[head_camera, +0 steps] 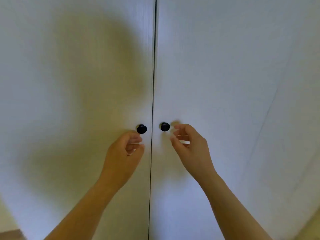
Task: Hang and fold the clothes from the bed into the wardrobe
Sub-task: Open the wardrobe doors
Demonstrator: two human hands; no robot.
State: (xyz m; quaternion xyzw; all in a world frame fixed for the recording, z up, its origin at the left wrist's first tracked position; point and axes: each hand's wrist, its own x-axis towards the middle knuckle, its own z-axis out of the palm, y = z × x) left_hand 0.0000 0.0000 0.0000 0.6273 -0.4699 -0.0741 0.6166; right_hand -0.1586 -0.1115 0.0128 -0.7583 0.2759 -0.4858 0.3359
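Smooth white wardrobe (pixel 225 84) shut. Left hand (pixel 126 149), loosely curled, empty, just below round black left knob (pixel 141 129); right hand (pixel 188 144) likewise beside right knob (pixel 165 126).

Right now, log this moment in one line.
wardrobe doors shut | left hand just below left knob, no grip | right hand beside right knob, no grip | next: likely open doors

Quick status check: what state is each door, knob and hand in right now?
Left door: closed.
Right door: closed.
Left knob: not gripped.
Right knob: not gripped.
Left hand: fingers loosely curled, just below left knob.
Right hand: fingers loosely curled, beside right knob.
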